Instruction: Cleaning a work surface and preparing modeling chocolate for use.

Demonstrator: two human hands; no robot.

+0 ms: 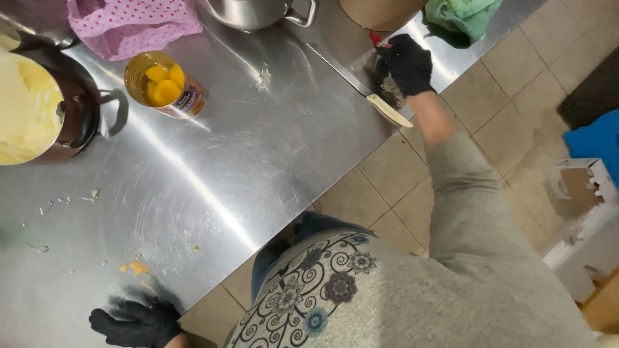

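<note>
The right hand (pixel 407 64) closes its fingers on a small red-handled tool (pixel 376 38); the left hand (pixel 137 323) lies open on the tabletop (pixel 271 161). The knife (pixel 361 90) just beside the right hand overhangs the edge; a nudge could likely drop it.

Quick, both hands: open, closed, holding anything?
Left hand: open, flat on the table, holding nothing.
Right hand: closed on a small red-handled tool.

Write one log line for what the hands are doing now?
left hand: flat on steel table | right hand: on red-handled tool by knife | peach can: open
</note>
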